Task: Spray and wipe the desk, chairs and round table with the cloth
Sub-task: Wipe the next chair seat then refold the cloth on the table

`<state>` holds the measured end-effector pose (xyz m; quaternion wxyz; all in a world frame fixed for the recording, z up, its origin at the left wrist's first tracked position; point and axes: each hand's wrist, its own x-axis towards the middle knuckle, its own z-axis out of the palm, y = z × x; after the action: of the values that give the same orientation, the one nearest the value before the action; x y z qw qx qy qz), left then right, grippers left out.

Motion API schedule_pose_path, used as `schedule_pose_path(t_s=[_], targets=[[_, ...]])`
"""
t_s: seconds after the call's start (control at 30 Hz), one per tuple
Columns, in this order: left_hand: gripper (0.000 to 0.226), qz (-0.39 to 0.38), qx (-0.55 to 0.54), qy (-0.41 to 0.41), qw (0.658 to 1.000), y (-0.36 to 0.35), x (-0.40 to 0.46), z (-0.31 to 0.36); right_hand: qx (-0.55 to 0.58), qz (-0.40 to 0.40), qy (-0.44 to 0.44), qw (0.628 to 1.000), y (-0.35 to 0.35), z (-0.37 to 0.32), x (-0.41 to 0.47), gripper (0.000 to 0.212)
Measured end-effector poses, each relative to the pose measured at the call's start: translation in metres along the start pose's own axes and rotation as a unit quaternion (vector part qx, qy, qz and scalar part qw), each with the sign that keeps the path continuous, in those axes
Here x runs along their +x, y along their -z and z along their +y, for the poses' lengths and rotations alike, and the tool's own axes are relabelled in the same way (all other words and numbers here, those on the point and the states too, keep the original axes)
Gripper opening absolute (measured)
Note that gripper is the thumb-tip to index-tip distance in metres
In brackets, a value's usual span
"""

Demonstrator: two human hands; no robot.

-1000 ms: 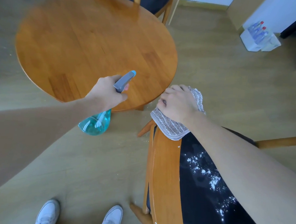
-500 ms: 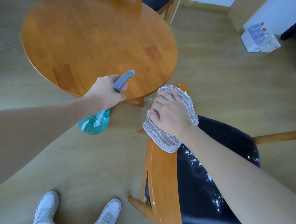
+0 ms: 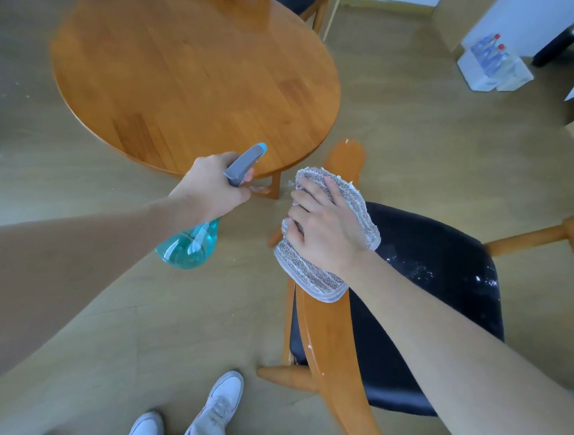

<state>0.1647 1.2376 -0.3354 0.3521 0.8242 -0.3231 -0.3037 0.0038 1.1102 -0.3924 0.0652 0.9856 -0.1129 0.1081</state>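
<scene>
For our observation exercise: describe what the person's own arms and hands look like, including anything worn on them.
Both forearms are bare, with no sleeve reaching into view. The left hand and the right hand wear no gloves, and no ring, watch or bracelet shows on either. Lower down, the person wears white sneakers.
</scene>
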Motion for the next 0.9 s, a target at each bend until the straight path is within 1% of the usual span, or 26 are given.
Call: schedule_pose_path(t_s=[0.1,0.17,0.3,0.37,0.43,0.5,0.6,0.77,0.9], targets=[[0.020,-0.004,-0.001,0.005,1.000,-0.001,-0.004,-0.003,-0.001,0.009,-0.063,0.998,0.001,-0.004,-0.008,0.038],[0.019,-0.005,-0.002,0.008,1.000,0.000,-0.003,-0.002,0.004,0.006,-0.112,0.994,0.005,-0.008,-0.018,0.043],[0.022,0.008,0.000,0.012,1.000,0.004,0.006,0.008,0.013,-0.042,-0.168,0.985,0.011,-0.012,-0.023,0.050],[0.023,0.005,0.000,0.009,1.000,0.003,0.011,0.014,0.018,-0.072,-0.221,0.972,0.013,-0.012,-0.016,0.055],[0.023,0.002,-0.002,0.008,1.000,0.001,0.015,0.016,0.043,-0.098,-0.295,0.949,0.014,-0.005,-0.009,0.058],[0.024,0.002,-0.001,0.008,1.000,-0.002,0.021,0.018,0.063,-0.127,-0.336,0.931,0.012,0.008,-0.002,0.057],[0.025,0.008,0.001,0.013,1.000,-0.005,0.029,0.020,0.063,-0.141,-0.339,0.928,0.011,0.025,0.012,0.057],[0.024,0.003,0.014,0.020,1.000,-0.010,0.044,0.020,0.053,-0.135,-0.362,0.921,-0.001,0.047,0.041,0.057],[0.024,0.011,0.008,0.024,1.000,-0.010,0.057,0.020,0.030,-0.132,-0.346,0.928,-0.009,0.057,0.058,0.056]])
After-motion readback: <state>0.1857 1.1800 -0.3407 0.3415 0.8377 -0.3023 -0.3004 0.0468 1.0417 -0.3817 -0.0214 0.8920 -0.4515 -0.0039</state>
